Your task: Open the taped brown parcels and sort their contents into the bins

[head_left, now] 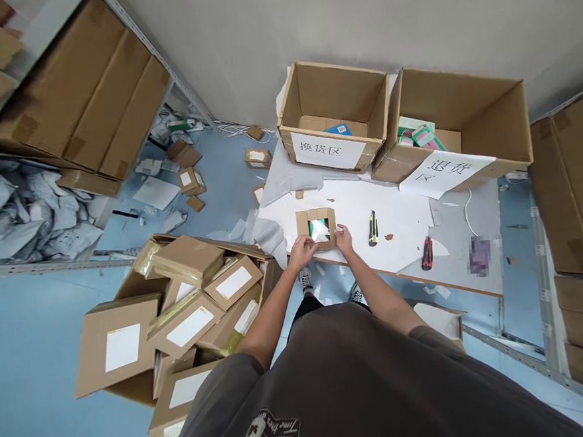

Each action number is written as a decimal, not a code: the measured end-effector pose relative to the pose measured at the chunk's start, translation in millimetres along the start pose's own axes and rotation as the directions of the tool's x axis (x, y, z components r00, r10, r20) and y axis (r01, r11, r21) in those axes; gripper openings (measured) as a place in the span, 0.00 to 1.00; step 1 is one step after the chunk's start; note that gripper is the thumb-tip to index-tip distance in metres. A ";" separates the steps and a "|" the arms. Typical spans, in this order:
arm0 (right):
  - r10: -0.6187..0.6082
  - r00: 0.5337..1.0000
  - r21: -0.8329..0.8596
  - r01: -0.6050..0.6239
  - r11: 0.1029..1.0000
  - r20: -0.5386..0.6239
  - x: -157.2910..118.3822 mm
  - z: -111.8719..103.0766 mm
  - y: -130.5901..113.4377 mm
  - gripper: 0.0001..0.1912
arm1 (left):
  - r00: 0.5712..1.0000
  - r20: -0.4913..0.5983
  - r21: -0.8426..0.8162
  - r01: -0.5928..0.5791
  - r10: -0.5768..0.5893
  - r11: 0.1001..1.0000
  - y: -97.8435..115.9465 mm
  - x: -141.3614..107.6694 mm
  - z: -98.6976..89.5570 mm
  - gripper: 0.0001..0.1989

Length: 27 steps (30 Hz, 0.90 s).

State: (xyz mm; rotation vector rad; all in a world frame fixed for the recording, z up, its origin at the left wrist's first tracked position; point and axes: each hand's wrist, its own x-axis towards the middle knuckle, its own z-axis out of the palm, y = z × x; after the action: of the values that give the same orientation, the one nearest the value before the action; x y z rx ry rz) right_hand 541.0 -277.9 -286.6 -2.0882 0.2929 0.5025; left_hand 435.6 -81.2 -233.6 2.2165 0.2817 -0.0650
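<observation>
Carton point(315, 215), opened at the top, sits near the front edge of my table point(485, 215) (head view), green-and-white contents point(319, 229) showing. My left fingers point(309, 246), bent, meet its near-left corner; my right fingers point(341, 233), partly spread, its right side; firmness of grip I cannot tell. Step, as I judge: unpacking; next calls for steadying it. Free room runs right to the yellow-and-black cutter point(373, 229).

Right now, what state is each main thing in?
Small box: open, contents showing
Left hand: touching small box
Right hand: beside it, contact unclear
Yellow cutter: lying flat, blade unclear
Red cutter: lying flat, blade unclear
Left table carton: open
Right table carton: open
Floor carton: overfull
</observation>
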 end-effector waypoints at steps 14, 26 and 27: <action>-0.474 0.872 -0.476 0.469 0.744 0.119 -2.8 -18.2 -50.4 0.24 | 0.982 0.145 0.241 -0.150 0.118 0.959 -17.7 -1.0 26.7 0.36; -0.376 0.814 -0.551 0.577 0.603 0.442 4.6 4.3 -75.9 0.18 | 0.979 0.167 0.194 -0.149 0.117 0.970 -26.3 9.5 36.8 0.39; -0.383 0.808 -0.567 0.588 0.577 0.448 2.0 4.1 -73.8 0.20 | 0.979 0.166 0.186 -0.152 0.121 0.971 -26.8 9.7 38.7 0.39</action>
State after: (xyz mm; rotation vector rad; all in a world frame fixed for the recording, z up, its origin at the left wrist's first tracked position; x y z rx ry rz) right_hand 570.9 -235.1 -234.3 -2.6206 -0.7709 0.6040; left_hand 441.0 -94.1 -279.5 2.4072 0.0375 -0.1951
